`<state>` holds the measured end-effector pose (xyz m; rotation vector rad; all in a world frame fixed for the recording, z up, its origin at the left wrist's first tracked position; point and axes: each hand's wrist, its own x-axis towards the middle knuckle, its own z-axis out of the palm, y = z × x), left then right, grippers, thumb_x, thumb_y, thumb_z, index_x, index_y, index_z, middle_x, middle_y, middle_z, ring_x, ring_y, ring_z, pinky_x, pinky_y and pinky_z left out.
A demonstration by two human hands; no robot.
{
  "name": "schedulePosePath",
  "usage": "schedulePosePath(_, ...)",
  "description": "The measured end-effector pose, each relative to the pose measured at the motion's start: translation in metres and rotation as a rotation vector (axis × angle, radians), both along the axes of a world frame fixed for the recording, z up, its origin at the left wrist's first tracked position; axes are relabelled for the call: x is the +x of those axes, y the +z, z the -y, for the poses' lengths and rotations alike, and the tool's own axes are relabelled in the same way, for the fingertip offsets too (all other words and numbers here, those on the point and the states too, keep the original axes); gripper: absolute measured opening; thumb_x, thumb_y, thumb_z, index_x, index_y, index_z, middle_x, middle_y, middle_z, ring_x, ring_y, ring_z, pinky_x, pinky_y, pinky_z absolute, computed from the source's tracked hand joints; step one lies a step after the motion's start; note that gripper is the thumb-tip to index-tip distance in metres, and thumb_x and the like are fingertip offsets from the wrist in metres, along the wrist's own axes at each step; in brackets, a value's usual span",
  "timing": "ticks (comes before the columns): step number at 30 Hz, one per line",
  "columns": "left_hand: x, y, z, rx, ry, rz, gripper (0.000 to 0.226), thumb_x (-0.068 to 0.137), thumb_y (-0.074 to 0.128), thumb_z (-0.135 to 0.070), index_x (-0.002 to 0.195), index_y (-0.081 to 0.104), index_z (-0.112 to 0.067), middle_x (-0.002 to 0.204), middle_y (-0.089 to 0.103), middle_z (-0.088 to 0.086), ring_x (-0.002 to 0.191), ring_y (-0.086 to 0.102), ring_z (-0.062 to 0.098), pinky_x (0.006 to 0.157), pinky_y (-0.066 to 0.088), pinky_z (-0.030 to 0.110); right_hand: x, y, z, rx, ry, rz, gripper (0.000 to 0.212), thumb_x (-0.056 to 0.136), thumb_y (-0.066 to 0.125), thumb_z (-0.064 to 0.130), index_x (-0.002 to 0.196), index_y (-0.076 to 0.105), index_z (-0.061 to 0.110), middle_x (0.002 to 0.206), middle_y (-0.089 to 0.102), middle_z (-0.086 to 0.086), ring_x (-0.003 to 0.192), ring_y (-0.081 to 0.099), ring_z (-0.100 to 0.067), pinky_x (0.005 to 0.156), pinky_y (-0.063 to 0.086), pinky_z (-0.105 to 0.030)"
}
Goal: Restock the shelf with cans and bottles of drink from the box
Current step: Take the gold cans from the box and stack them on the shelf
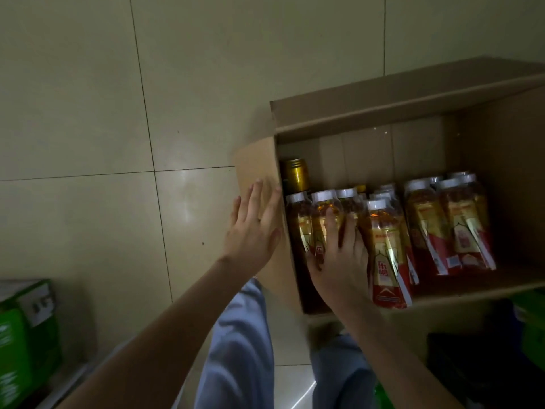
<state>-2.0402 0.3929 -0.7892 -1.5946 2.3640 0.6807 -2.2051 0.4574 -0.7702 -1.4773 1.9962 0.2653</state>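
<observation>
Left hand (253, 228) lies flat on the cardboard box (413, 113) side flap, fingers released. Right hand (339, 261) rests on white-capped drink bottles (386, 252) inside (whether the fingers grasp one cannot be told).

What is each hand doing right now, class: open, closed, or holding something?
Left hand: open, flat against the box flap.
Right hand: open, visible fingers straight, resting on the bottles, gripping none.

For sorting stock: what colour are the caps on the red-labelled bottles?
White caps, clearest in the head view.
</observation>
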Motion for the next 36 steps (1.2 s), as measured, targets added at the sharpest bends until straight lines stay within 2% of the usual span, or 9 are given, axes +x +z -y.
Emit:
schedulePosePath(3,-0.001,-0.005,0.012,-0.002,0.058,-0.043,0.075,0.088,0.061,-0.026,0.150,0.022,-0.010,0.152,0.026,0.026,0.140,0.028,0.042,0.110,0.020,0.053,-0.005,0.012,0.029,-0.134,-0.035,0.071,0.070,0.093,0.049,0.041,0.151,0.013,0.026,0.155,0.021,-0.014,0.142,0.019,-0.032,0.112,0.015,-0.044)
schedulePosePath(8,0.006,-0.019,0.052,-0.086,0.151,-0.072,0.061,0.099,0.028,-0.043,0.152,0.012,-0.018,0.156,0.014,0.025,0.143,0.018,0.040,0.114,0.016,0.052,-0.021,-0.005,0.106,-0.149,0.009,0.211,0.059,0.101,0.033,0.036,0.150,0.001,0.041,0.159,0.006,0.001,0.145,0.005,-0.023,0.112,0.023,-0.043)
schedulePosePath(12,0.015,-0.033,0.083,-0.183,0.146,-0.063,0.061,0.100,0.014,-0.051,0.151,0.006,-0.020,0.157,0.009,0.025,0.144,0.010,0.041,0.114,0.009,0.053,-0.031,-0.064,0.149,0.090,0.182,0.268,0.054,0.101,0.036,0.036,0.150,0.013,0.037,0.154,0.023,-0.001,0.135,0.032,-0.026,0.100,0.041,-0.042)
schedulePosePath(15,0.011,-0.040,0.097,-0.228,0.010,-0.144,0.063,0.099,0.012,-0.054,0.151,0.006,-0.020,0.156,0.007,0.025,0.144,0.008,0.040,0.115,0.011,0.057,-0.029,-0.103,0.168,0.334,0.288,0.245,0.065,0.095,0.050,0.035,0.150,0.015,0.034,0.151,0.028,-0.007,0.128,0.041,-0.032,0.099,0.043,-0.041)
schedulePosePath(20,-0.002,-0.053,0.091,-0.265,-0.030,-0.186,0.060,0.098,0.023,-0.046,0.151,0.011,-0.020,0.156,0.011,0.025,0.145,0.008,0.041,0.117,0.010,0.054,-0.015,-0.139,0.171,0.436,0.466,0.322,0.085,0.091,0.053,0.050,0.145,-0.013,0.049,0.160,-0.012,0.005,0.146,0.007,-0.028,0.116,0.021,-0.047)
schedulePosePath(22,-0.003,-0.057,0.088,-0.291,0.005,-0.176,0.060,0.097,0.023,-0.045,0.151,0.010,-0.020,0.155,0.011,0.025,0.145,0.009,0.041,0.117,0.012,0.055,-0.022,-0.150,0.171,0.433,0.604,0.281,0.085,0.094,0.052,0.041,0.143,-0.016,0.050,0.157,-0.021,0.009,0.147,-0.007,-0.023,0.118,0.013,-0.049)
schedulePosePath(27,-0.003,-0.062,0.087,-0.296,0.013,-0.180,0.059,0.099,0.015,-0.045,0.151,0.007,-0.017,0.156,0.009,0.023,0.145,0.008,0.039,0.117,0.012,0.055,-0.063,-0.139,0.188,0.314,0.921,0.010,0.085,0.096,0.049,0.017,0.145,-0.012,0.050,0.157,-0.023,0.004,0.145,-0.018,-0.026,0.115,0.002,-0.053)
schedulePosePath(31,-0.006,-0.063,0.083,-0.301,0.042,-0.209,0.058,0.100,0.011,-0.043,0.150,0.008,-0.013,0.155,0.010,0.022,0.145,0.009,0.039,0.117,0.012,0.054,-0.084,-0.124,0.174,0.145,0.900,-0.182,0.076,0.094,0.044,0.006,0.152,-0.001,0.023,0.159,-0.014,-0.003,0.146,-0.012,-0.024,0.117,0.003,-0.048)
schedulePosePath(36,-0.008,-0.062,0.083,-0.308,0.000,-0.218,0.058,0.101,0.012,-0.041,0.150,0.009,-0.010,0.155,0.013,0.022,0.145,0.011,0.038,0.117,0.013,0.053,-0.083,-0.131,0.183,0.086,1.029,0.027,0.086,0.090,0.054,0.009,0.152,-0.003,0.027,0.160,-0.011,0.002,0.146,-0.012,-0.022,0.117,0.000,-0.038)
